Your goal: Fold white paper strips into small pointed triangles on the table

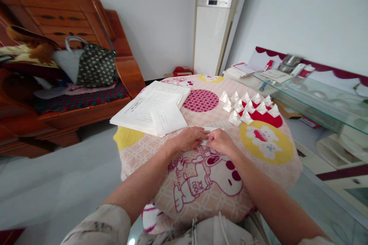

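Note:
A small piece of white paper (pixel 213 128) lies on the cartoon-print tablecloth (pixel 198 199), largely covered by my hands. My left hand (pixel 192 138) bends over its left part, with fingers together and pressed on the paper. Right beside it, my right hand (pixel 220 141) is closed, its curled fingers gripping the paper near the middle. To the upper right stand several folded white paper pieces (pixel 237 106) with pointed tops, set in rows. A stack of printed sheets (pixel 138 109) sits to the left, with a smaller loose sheet (pixel 168 118) on top.
On the right is a glass-topped cabinet (pixel 324 97) with metal bowls (pixel 291 61) and a pile of papers (pixel 240 69). A wooden sofa (pixel 129 74) with a patterned bag (pixel 96 65) stands at the left. A tall white air conditioner (pixel 211 34) stands behind the table.

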Motion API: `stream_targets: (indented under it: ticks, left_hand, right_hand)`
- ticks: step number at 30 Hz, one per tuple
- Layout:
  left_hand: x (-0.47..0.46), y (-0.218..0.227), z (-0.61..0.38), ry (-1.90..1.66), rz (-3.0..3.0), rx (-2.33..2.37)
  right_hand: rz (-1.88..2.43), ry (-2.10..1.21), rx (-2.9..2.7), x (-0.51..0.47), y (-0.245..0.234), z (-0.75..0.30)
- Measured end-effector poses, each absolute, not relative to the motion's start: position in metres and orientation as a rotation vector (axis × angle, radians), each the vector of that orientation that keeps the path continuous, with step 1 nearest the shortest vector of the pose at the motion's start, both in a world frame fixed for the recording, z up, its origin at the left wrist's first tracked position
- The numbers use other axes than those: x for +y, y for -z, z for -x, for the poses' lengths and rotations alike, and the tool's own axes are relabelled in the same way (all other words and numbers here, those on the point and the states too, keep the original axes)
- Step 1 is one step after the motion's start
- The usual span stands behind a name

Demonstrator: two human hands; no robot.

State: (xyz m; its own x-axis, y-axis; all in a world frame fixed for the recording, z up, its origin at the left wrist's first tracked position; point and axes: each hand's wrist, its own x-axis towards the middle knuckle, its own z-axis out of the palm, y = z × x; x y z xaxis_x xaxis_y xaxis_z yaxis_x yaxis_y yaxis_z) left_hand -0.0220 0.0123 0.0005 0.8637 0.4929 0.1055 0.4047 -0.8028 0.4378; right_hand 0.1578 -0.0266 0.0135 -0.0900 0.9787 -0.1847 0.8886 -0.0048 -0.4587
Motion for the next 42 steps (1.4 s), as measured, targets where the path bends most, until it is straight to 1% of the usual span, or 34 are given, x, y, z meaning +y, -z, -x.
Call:
stream_targets:
  ticks: [7, 15, 19, 21, 25, 32, 35, 37, 39, 42]
  left_hand:
    - [0.013, 0.006, 0.024, -0.241, -2.619, 0.776]
    - [0.016, 0.012, 0.025, -0.250, -2.650, 0.755]
    - [0.017, 0.012, 0.025, -0.250, -2.656, 0.751]
    - [0.016, 0.012, 0.025, -0.239, -2.668, 0.750]
    - [0.015, 0.012, 0.025, -0.242, -2.680, 0.770]
    - [0.017, 0.014, 0.024, -0.271, -2.668, 0.760]
    - [0.017, 0.015, 0.024, -0.271, -2.659, 0.753]
    - [0.015, 0.014, 0.024, -0.292, -2.640, 0.779]
    - [0.012, 0.014, 0.023, -0.332, -2.608, 0.835]
    - [0.006, 0.013, 0.019, -0.385, -2.539, 0.951]
  right_hand:
    - [2.014, -0.773, -1.994, -0.033, -0.015, -0.180]
    - [2.087, -0.995, -1.910, -0.043, -0.020, -0.224]
    - [1.937, -1.058, -1.879, -0.044, -0.025, -0.221]
    - [1.887, -1.009, -1.834, -0.042, -0.023, -0.209]
    - [1.992, -0.904, -1.845, -0.037, -0.016, -0.192]
    - [2.061, -0.834, -1.917, -0.042, -0.016, -0.230]
    - [2.089, -0.728, -1.885, -0.043, -0.021, -0.230]
    - [1.956, -0.669, -1.857, -0.039, -0.022, -0.218]
    - [1.783, -0.518, -1.888, -0.034, -0.018, -0.203]
    - [1.504, -0.276, -2.099, -0.028, -0.006, -0.188]
